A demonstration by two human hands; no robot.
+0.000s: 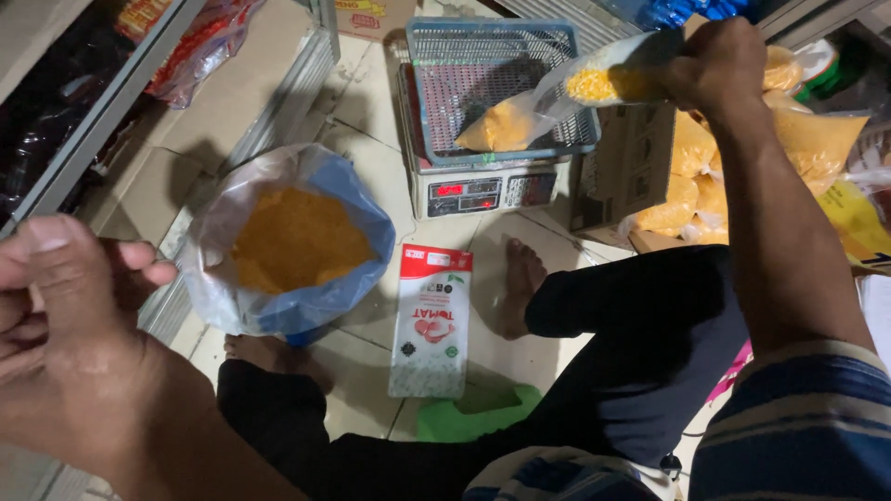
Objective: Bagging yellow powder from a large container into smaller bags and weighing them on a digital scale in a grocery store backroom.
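— What's the right hand (719,63) got?

— A small clear bag (594,82) of yellow powder, gripped tight by one end, held just above the scale (478,190). A second bag (501,125) already lies in the blue basket (436,56) on that scale.

— And the left hand (65,315)?

— Well left of the scale, fingers curled in close. I can't tell whether it holds anything.

— The big sack (292,237)?

— Open on the floor, just left of the scale, full of orange powder. A red and white packet (432,320) lies flat below the scale.

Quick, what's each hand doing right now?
Left hand: raised, fingers loosely curled, nothing visibly held.
Right hand: closed on a small clear bag of yellow powder above the scale basket.
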